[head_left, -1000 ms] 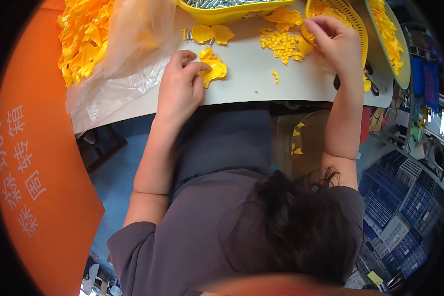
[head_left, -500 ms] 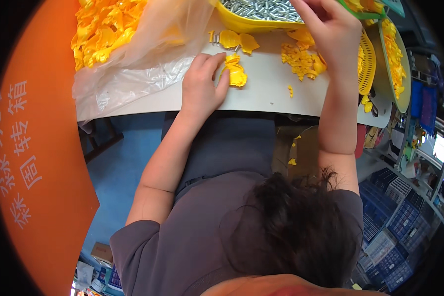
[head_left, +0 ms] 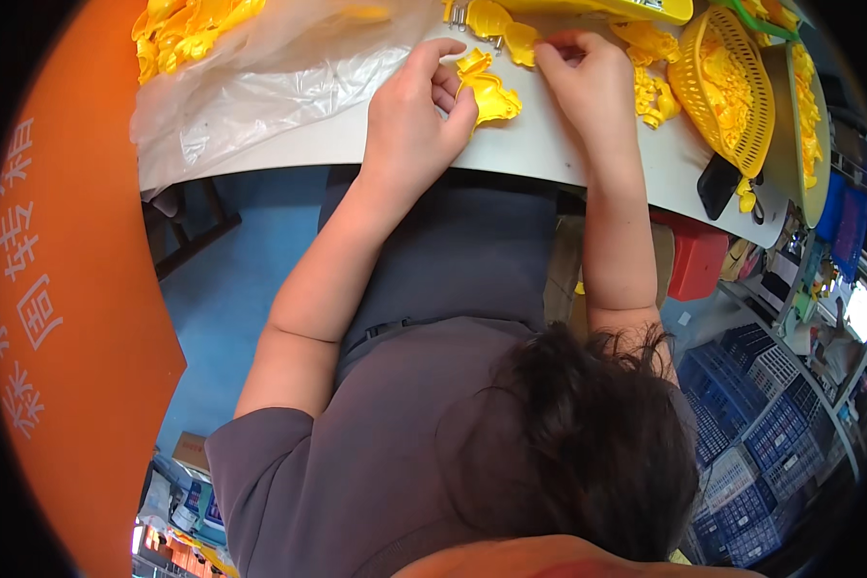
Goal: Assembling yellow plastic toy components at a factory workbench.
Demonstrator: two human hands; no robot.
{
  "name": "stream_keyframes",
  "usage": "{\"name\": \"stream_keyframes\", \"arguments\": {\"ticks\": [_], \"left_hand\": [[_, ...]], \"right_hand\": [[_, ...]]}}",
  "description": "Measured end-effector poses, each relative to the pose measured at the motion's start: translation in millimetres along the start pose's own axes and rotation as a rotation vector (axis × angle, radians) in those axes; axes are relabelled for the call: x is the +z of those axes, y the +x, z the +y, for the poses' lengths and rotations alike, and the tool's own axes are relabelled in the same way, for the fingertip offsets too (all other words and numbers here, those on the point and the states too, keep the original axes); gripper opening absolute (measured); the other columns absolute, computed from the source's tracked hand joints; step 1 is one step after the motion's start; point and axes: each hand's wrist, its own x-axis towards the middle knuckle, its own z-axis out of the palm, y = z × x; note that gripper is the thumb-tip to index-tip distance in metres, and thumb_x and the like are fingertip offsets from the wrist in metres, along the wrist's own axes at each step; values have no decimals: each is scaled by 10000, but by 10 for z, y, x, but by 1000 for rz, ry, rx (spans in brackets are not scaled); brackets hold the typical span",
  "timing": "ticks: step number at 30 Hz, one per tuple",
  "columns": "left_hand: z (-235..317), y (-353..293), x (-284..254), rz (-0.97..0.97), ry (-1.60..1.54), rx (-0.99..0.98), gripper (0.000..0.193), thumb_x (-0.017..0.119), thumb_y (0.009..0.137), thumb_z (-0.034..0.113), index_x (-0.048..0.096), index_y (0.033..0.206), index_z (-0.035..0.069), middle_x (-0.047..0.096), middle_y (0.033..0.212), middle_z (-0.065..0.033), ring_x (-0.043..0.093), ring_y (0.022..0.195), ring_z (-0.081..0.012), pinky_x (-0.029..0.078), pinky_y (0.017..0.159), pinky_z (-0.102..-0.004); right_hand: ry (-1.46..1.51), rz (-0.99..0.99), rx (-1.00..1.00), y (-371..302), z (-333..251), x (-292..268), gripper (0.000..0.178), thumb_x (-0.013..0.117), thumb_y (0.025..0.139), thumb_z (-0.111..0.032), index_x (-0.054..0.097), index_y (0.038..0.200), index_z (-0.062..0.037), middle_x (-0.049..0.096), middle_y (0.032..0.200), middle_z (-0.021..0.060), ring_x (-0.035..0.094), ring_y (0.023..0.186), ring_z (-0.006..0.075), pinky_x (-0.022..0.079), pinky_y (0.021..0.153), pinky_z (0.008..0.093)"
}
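My left hand [head_left: 416,120] rests on the white table with its fingers loosely curved and apart from the thumb. Its thumb lies against the edge of a hollow yellow plastic shell piece [head_left: 494,99], which stays on the tabletop. To the right, my right hand [head_left: 588,85] has thumb and forefinger drawn together; whatever is between them is too small or hidden to make out. Those fingertips are beside another yellow shell piece [head_left: 521,44]. Small metal pins [head_left: 458,15] lie at the far edge by a further yellow piece [head_left: 486,17].
A clear plastic bag [head_left: 260,106] covers the table's left side, near a heap of yellow parts [head_left: 188,34]. At right are a yellow perforated basket [head_left: 763,120] of small parts, loose yellow pieces [head_left: 653,101] and a black phone [head_left: 717,186]. An orange box [head_left: 87,318] stands left.
My right hand has come back from the yellow bin of metal pins toward the yellow pieces. My left hand's fingers have curled slightly beside the shell piece. The view has shifted.
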Motion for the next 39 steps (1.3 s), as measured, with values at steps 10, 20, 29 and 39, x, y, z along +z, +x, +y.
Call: {"name": "stream_keyframes", "arguments": {"ticks": [10,20,29,39], "left_hand": [[20,-86,68,83,114,93,212,691,798,41,626,996,5,582,825,-86,589,583,-160,515,617,-293],[90,-104,32,54,-4,-62,250,740,849,101,655,1048,-24,630,912,-78,648,695,-99,543,640,-222],[25,-96,63,7,43,-19,292,730,872,131,696,1124,-12,687,894,-87,658,699,-93,548,656,-219],[-39,-79,31,-89,-339,-243,243,731,875,154,723,1044,-21,707,840,-92,682,673,-102,539,629,-230]], "right_hand": [[350,8,67,-454,73,-307,223,628,923,-121,671,1091,19,682,822,15,624,726,67,496,650,199],[645,40,260,-548,-470,-277,159,681,876,-66,706,1008,19,689,853,98,661,698,158,515,619,273],[206,216,-488,-526,-67,181,155,710,789,15,691,938,-27,712,908,109,702,791,236,560,691,305],[-76,-12,-275,-474,-292,-161,185,728,799,-40,686,977,-13,703,900,54,661,762,122,544,684,253]]}}
